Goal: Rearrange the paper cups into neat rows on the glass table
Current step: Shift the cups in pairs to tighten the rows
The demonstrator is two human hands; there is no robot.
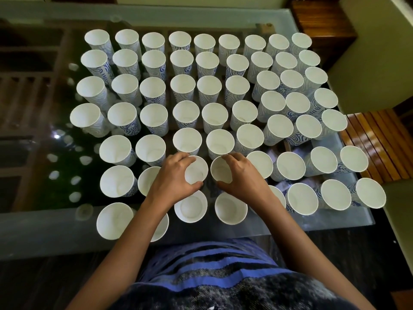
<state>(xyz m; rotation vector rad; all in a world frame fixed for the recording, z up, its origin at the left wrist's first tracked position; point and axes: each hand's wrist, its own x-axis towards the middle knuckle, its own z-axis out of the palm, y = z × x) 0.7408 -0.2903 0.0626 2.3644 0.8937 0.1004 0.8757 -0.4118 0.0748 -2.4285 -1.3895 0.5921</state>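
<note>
I see the paper cups [185, 115] standing upright and empty in rows across the glass table [44, 231], with the rows on the right skewed. The left hand [172, 175] holds the left cup [196, 171] by its rim, fingers and thumb curled round it. The right hand [241, 175] holds the right cup [220, 170] the same way. Both cups sit in the near middle, crowded by neighbours. Wooden slats [26, 97] show under the glass.

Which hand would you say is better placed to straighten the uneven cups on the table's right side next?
Right, probably. The right hand, gripping a cup, sits beside those uneven cups; the left hand, gripping another cup, would have to cross over it.
</note>
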